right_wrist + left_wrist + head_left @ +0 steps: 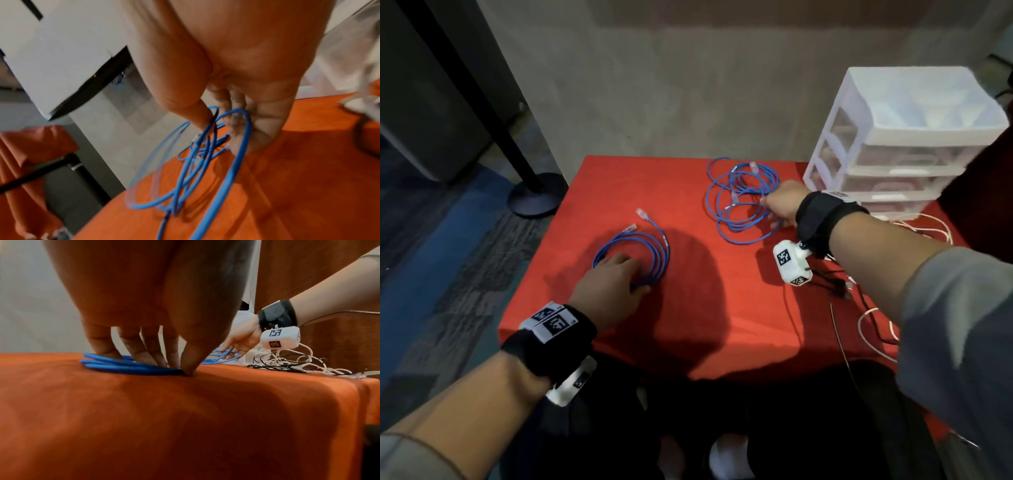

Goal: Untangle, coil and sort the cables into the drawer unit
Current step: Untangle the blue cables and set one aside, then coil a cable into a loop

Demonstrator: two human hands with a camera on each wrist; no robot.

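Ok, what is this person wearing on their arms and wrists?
Each wrist carries a black band: the left band bears white tags printed with black square codes, and under the right band hangs a white camera block with the same codes. Grey sleeves are pushed up the forearms.

I can read no words, numbers or brand names on any of my feeds. The nearest thing to a sign is the black-and-white square code markers [555,324] on the left wristband [582,330] — more of them sit on the white camera housing [791,262] at the right wrist. Pale sleeves on the coiled blue cable [667,255] are too small to read.
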